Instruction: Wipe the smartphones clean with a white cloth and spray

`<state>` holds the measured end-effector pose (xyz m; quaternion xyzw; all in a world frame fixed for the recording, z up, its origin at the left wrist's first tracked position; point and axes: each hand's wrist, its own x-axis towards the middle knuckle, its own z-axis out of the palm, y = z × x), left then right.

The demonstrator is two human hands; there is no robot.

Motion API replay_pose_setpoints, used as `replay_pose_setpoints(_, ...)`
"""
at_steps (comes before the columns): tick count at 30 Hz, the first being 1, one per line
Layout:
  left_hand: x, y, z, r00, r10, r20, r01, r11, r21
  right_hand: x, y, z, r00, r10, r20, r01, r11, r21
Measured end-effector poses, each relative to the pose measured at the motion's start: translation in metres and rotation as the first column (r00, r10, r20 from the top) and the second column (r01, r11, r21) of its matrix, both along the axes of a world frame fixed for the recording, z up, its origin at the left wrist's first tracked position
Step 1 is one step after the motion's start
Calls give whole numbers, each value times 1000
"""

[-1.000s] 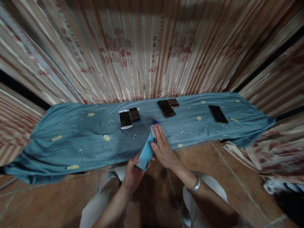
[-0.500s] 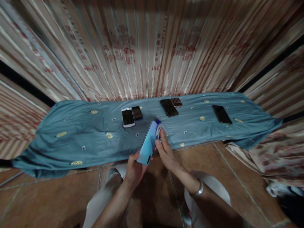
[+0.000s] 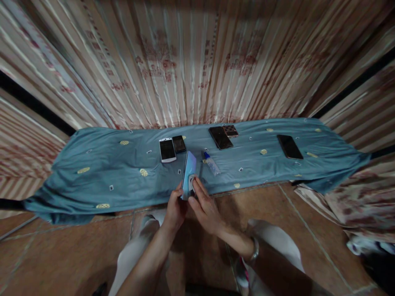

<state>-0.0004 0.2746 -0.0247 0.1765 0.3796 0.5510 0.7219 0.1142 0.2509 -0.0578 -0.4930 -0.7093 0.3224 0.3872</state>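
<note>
My left hand (image 3: 175, 211) is closed around the lower end of a light blue smartphone (image 3: 191, 163), which is tilted nearly edge-on above the near side of the covered surface. With my right hand (image 3: 207, 213) I press a small grey cloth (image 3: 191, 181) against the phone's back, fingers held together over it. Just right of the phone, a clear bottle with a blue cap (image 3: 212, 164) lies on the blue-green sheet (image 3: 123, 164). Part of the grey cloth is hidden beneath my fingers.
A white phone (image 3: 167, 150) and a small black phone (image 3: 179, 144) lie side by side. A black phone (image 3: 220, 137) touches a small checked item (image 3: 230, 130) at the back. Another black phone (image 3: 290, 146) rests to the right. Curtains (image 3: 185, 65) hang behind.
The phone has turned more edge-on and shifted slightly left. My right hand has moved left and down with the grey cloth, onto the phone's back. The bottle is now uncovered.
</note>
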Motion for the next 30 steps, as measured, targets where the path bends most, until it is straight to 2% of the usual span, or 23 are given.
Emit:
replay_pose_setpoints(3, -1, 3, -5, 998, 58, 18, -56, 996, -68, -3, -4, 2, 994, 53, 95, -60, 995, 79)
replay_pose_setpoints(6, 2, 2, -8, 997, 52, 51, -46, 992, -118, 3, 6, 6, 986, 31, 165, -49, 993, 103)
replay_pose_setpoints(11, 14, -7, -3, 987, -128, 96, 131, 991, -25, 23, 33, 18, 988, -89, 128, 79, 994, 80)
replay_pose_setpoints(14, 17, -9, -4, 982, -185, 47, 183, 982, 44, 30, 38, 26, 990, -86, 115, 78, 994, 72)
replay_pose_setpoints(21, 13, -5, -15, 995, -28, -92, 32, 998, 46, 24, 26, 28, 994, 33, 108, -43, 994, 100)
replay_pose_setpoints(26, 8, -2, -13, 990, 38, -137, -35, 999, 23, 16, 14, 24, 990, 114, 87, -121, 990, 71)
replay_pose_setpoints(30, 2, 0, -10, 990, 85, -112, -83, 996, 23, 12, 7, 24, 988, 144, 58, -146, 988, 46)
